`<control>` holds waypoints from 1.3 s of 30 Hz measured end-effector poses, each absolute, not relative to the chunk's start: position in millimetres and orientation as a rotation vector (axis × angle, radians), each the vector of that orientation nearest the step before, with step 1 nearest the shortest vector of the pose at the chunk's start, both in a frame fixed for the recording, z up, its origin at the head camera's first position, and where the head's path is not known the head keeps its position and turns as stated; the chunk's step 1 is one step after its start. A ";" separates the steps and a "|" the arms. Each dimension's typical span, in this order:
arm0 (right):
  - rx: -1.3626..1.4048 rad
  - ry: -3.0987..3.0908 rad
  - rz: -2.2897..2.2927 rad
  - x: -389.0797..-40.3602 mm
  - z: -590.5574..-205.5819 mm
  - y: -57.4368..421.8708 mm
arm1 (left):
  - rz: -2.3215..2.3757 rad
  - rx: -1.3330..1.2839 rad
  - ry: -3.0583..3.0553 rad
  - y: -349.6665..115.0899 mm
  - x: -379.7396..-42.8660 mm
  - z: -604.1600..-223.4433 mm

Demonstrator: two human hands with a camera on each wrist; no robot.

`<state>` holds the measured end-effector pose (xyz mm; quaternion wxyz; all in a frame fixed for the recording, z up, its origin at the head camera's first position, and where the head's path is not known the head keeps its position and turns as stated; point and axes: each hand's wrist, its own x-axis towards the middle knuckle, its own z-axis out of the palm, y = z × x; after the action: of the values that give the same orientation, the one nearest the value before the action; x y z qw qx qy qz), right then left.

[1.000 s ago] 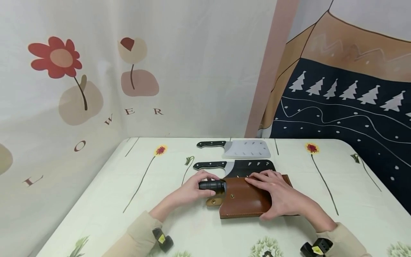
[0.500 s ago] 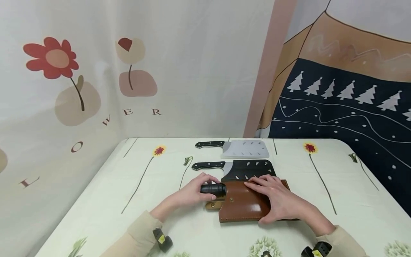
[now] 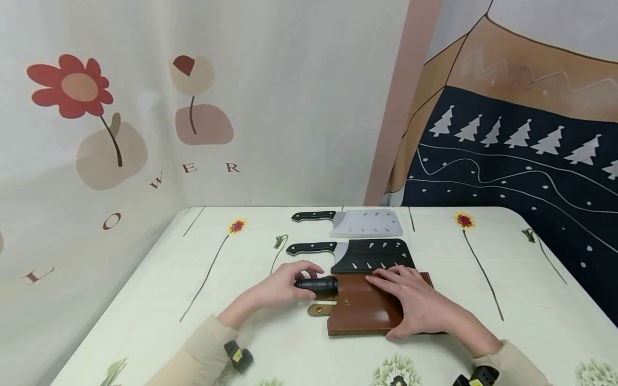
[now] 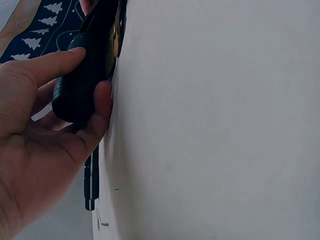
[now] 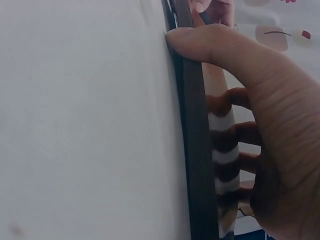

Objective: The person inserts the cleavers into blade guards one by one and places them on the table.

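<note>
A brown leather knife sheath [image 3: 359, 316] lies flat on the table, its snap strap [image 3: 319, 310] sticking out at the left. From the sheath's left end protrudes a ribbed black knife handle [image 3: 318, 287]; its blade is hidden inside. My left hand [image 3: 282, 283] holds this handle between thumb and fingers, as the left wrist view shows close up. Across the sheath's right part spreads my right hand [image 3: 417, 300]. Its fingertips lie near the far edge, and the thumb [image 5: 192, 44] bends against the near edge in the right wrist view.
Just beyond the sheath lies a cleaver with a black blade [image 3: 372, 256] and black riveted handle, close to the sheath's far edge. Behind it lies another cleaver with a pale blade [image 3: 369, 222]. The flower-printed table [image 3: 241, 348] meets printed cloth walls at the back.
The sheath has slid slightly nearer, away from the black cleaver. My left hand has shifted a little left, and slightly more of the handle shows outside the sheath.
</note>
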<state>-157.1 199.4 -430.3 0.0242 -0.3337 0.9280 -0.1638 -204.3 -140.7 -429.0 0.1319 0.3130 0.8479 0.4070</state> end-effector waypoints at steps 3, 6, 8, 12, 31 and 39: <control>-1.034 2.876 -0.490 -156.4 -430.4 198.8 | 1.189 0.915 2.464 -142.1 -204.3 -428.1; -1.035 2.876 -0.485 -155.6 -430.4 199.2 | 1.192 0.930 2.479 -142.6 -204.2 -427.6; -1.039 2.877 -0.481 -155.3 -430.4 199.9 | 1.195 0.936 2.490 -142.6 -204.3 -427.6; -1.032 2.868 -0.496 -154.6 -430.4 201.6 | 1.222 0.921 2.491 -143.7 -205.1 -428.8; -1.064 2.857 -0.535 -152.8 -433.2 205.0 | 1.284 0.835 2.412 -149.4 -205.6 -432.4; -0.994 2.786 -0.608 -153.4 -425.2 206.6 | 1.280 0.831 2.422 -152.5 -205.5 -432.0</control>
<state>-153.4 206.6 -425.2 0.0607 -0.3284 0.9209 -0.2011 -205.5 -152.5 -432.0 0.1391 0.2876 0.8378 0.4427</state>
